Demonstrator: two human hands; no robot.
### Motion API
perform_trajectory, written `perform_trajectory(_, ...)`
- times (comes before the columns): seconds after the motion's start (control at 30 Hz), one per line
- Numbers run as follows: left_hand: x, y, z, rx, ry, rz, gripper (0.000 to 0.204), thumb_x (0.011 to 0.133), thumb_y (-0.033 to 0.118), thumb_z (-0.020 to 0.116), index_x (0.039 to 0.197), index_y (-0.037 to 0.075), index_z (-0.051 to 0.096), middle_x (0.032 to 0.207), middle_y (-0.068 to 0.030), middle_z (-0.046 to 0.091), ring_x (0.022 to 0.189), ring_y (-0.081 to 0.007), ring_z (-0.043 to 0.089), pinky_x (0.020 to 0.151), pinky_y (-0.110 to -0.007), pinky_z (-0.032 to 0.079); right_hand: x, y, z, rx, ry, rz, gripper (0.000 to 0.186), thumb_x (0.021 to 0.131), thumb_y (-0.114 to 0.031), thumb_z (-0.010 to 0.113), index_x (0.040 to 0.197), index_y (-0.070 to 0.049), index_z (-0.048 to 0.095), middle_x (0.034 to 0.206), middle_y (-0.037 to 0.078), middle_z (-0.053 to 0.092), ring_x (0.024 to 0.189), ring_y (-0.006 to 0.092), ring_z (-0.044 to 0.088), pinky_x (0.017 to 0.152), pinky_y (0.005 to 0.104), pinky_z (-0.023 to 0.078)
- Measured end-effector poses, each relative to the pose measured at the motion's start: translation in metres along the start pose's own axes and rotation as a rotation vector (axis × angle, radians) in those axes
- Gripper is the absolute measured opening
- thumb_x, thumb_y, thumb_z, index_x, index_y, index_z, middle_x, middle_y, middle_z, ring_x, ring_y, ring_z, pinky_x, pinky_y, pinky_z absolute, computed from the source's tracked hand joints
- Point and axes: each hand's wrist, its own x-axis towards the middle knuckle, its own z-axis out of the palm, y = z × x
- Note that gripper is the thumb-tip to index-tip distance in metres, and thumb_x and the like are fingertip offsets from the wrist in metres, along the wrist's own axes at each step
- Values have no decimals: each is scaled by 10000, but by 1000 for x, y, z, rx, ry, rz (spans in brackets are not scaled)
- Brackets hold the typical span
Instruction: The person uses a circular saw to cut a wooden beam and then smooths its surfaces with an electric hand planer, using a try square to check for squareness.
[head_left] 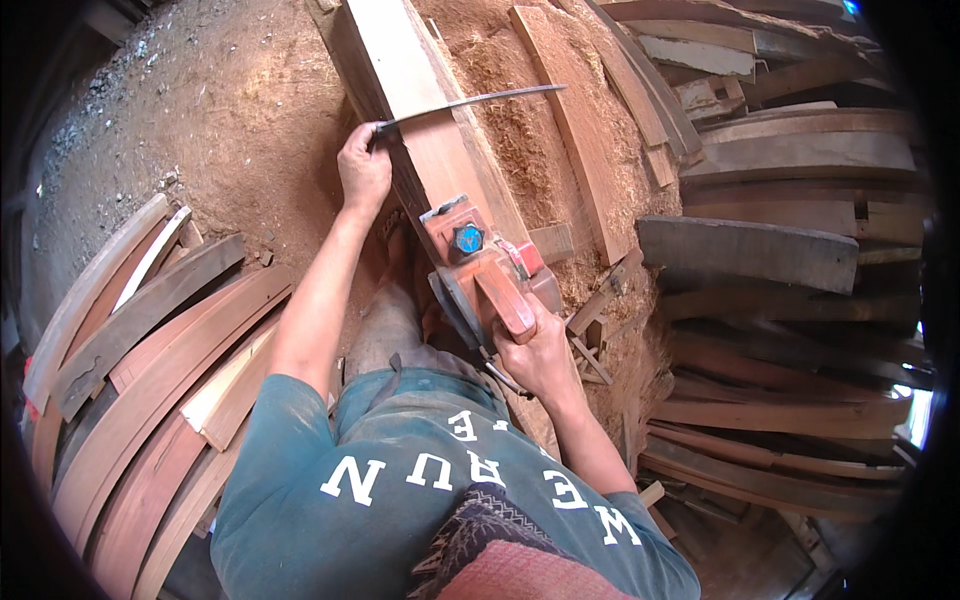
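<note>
A long wooden beam runs away from me, with a pale far part and a redder near part. On its near end rests a dusty red electric planer with a blue knob on top. My right hand is closed around the planer's rear handle. At the beam's left edge my left hand grips one end of a long, thin, dark strip, which lies across the beam and reaches past its right side. Whether the strip is metal or something else, I cannot tell.
Curved wooden pieces are stacked at my left, and a taller pile of boards stands at the right. Sawdust and shavings cover the ground beside the beam, where a loose plank lies. A cord hangs behind the planer.
</note>
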Motion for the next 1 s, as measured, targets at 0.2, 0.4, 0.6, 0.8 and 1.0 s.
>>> perform_trajectory(0.2, 71, -25, -1, -12, 2, -62, 253, 929, -82, 606, 1101, 33, 752, 997, -85, 781, 960, -165, 748, 877, -335, 581, 62, -37, 14, 17, 9, -33, 227, 884, -35, 702, 1104, 15, 685, 940, 277, 745, 957, 436, 774, 803, 450, 596)
perform_trajectory(0.4, 106, -36, -4, -74, -46, -59, 210, 944, -65, 649, 1103, 26, 750, 988, -66, 784, 952, -150, 740, 872, -328, 575, 140, -76, 29, 15, 34, -76, 226, 874, -44, 691, 1090, 20, 679, 932, 298, 737, 964, 475, 755, 813, 473, 594)
perform_trajectory(0.6, 127, -56, -30, -94, 151, -142, 129, 1044, 125, 733, 1120, 22, 748, 976, -31, 765, 916, -121, 678, 825, -314, 550, 218, -112, 46, -44, 45, -88, 229, 878, -63, 705, 1092, 19, 700, 957, 237, 755, 949, 348, 779, 865, 424, 584)
perform_trajectory(0.8, 124, -53, -111, -13, 353, -263, 235, 1134, 217, 613, 1269, 30, 660, 1133, -74, 766, 985, -129, 693, 856, -314, 568, 312, -154, 58, -97, 28, -168, 272, 848, -89, 681, 1095, 21, 715, 983, 307, 743, 999, 460, 738, 888, 490, 585)
perform_trajectory(1.0, 79, -87, -172, -139, 462, -531, 192, 1145, 169, 534, 1251, 11, 510, 1087, -93, 710, 938, -176, 703, 842, -359, 586, 427, -213, 76, -273, 15, -346, 235, 947, -287, 662, 1045, -107, 777, 922, 260, 772, 882, 408, 780, 799, 489, 622)
